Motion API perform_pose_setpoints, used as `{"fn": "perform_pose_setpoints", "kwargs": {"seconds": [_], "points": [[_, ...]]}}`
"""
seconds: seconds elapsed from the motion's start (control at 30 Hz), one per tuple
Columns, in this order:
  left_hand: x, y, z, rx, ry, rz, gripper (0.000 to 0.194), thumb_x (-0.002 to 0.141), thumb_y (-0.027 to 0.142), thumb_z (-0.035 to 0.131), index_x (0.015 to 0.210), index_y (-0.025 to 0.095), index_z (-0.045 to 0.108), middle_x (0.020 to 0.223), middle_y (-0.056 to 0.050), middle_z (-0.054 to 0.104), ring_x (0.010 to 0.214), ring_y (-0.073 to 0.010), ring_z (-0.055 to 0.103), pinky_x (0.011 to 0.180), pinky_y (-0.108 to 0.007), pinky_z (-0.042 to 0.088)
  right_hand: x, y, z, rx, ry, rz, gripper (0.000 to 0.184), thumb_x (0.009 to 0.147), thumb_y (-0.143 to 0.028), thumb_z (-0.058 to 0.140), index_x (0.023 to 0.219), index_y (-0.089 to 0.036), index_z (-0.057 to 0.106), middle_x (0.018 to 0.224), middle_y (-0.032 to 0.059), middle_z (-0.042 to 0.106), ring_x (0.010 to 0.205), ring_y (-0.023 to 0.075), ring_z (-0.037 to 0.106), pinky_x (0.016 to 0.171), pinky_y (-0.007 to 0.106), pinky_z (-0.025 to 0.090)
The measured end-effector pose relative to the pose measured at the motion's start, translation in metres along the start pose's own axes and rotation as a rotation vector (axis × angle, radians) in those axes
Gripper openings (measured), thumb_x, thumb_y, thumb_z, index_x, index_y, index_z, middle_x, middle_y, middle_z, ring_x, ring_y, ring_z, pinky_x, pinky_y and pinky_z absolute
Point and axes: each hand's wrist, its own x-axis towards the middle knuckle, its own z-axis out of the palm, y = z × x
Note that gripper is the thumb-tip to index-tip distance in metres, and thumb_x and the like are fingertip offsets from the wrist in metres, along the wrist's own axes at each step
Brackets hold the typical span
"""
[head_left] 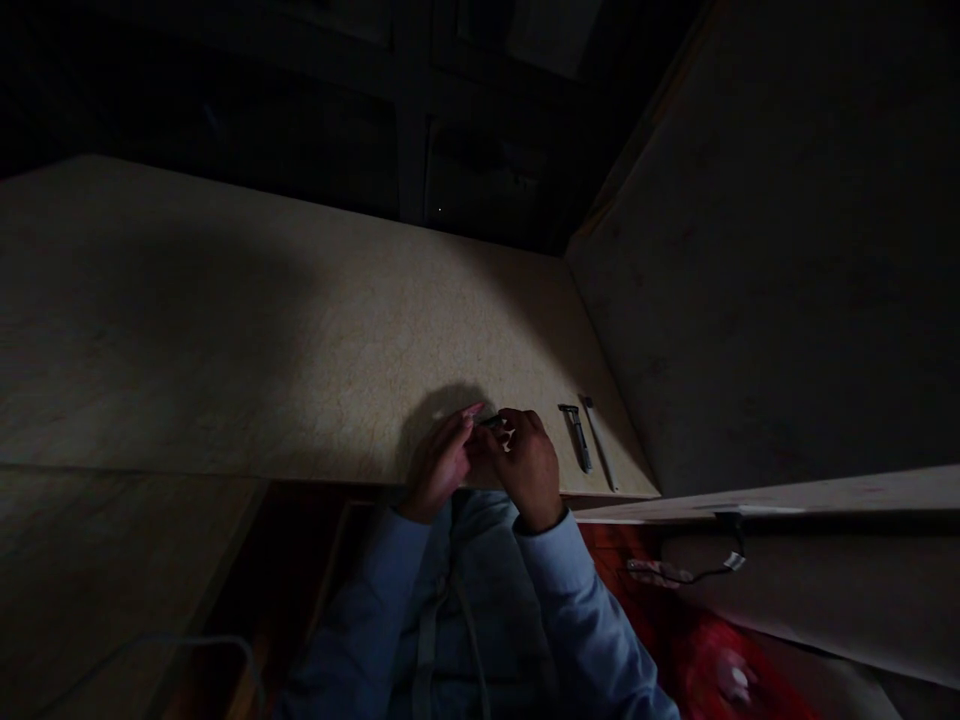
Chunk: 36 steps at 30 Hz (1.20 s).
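Both my hands meet at the near edge of a pale wooden board (300, 330). My left hand (441, 465) has its fingers drawn together, the tips against a small dark object (491, 422). My right hand (525, 462) is curled and pinches the same small dark object from the other side. The object is too small and dim to name. Light blue sleeves cover both my forearms.
A dark metal tool (576, 436) and a thin pale stick (600, 442) lie on the board right of my hands. An upright board (787, 280) walls the right side. A cable with a small connector (697, 572) hangs under a ledge. Red fabric (690, 640) lies below.
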Motion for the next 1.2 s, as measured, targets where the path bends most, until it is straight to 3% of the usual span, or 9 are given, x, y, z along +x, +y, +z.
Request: {"fn": "perform_pose_setpoints", "kwargs": {"seconds": [0.37,0.67,0.83,0.97,1.2], "points": [[0.0,0.0,0.004,0.042,0.029,0.052,0.047,0.08,0.045,0.078,0.119,0.02,0.069,0.114,-0.01,0.075,0.109,-0.0302,0.07,0.091,-0.042,0.056,-0.007,0.002,0.007,0.074,0.056,0.004,0.02,0.092,-0.026,0.057,0.107,-0.021,0.07,0.097,0.0094,0.066,0.074,0.0203,0.063,0.068,0.033,0.052],[-0.003,0.002,0.005,0.025,0.027,0.021,0.048,0.078,0.041,0.08,0.119,0.018,0.068,0.115,-0.011,0.075,0.106,-0.0281,0.071,0.085,-0.037,0.057,-0.01,0.009,0.004,0.202,0.061,-0.037,0.03,0.095,-0.033,0.054,0.114,-0.019,0.072,0.097,0.0104,0.067,0.073,0.0195,0.064,0.07,0.033,0.054],[-0.003,0.001,0.003,0.042,0.021,0.006,0.054,0.075,0.039,0.083,0.121,0.017,0.066,0.112,-0.013,0.074,0.102,-0.0289,0.072,0.083,-0.037,0.057,-0.008,0.021,0.003,0.432,0.082,0.091,0.036,0.092,-0.042,0.058,0.111,-0.016,0.073,0.094,0.0114,0.07,0.078,0.0215,0.068,0.07,0.034,0.055],[-0.002,-0.005,-0.002,0.1,0.031,0.027,0.054,0.076,0.036,0.083,0.123,0.018,0.065,0.122,-0.014,0.072,0.102,-0.0279,0.072,0.081,-0.037,0.058,-0.002,0.028,0.007,0.599,0.043,0.209,0.037,0.087,-0.047,0.062,0.103,-0.016,0.075,0.099,0.0131,0.075,0.088,0.0242,0.07,0.078,0.037,0.055],[0.0,-0.013,-0.008,0.197,0.023,0.06,0.052,0.079,0.036,0.08,0.126,0.02,0.065,0.129,-0.013,0.068,0.107,-0.0282,0.068,0.08,-0.035,0.059,0.003,0.025,0.014,0.87,-0.016,0.293,0.024,0.079,-0.043,0.068,0.086,-0.02,0.075,0.087,0.0059,0.077,0.083,0.0228,0.07,0.078,0.035,0.054]]}}
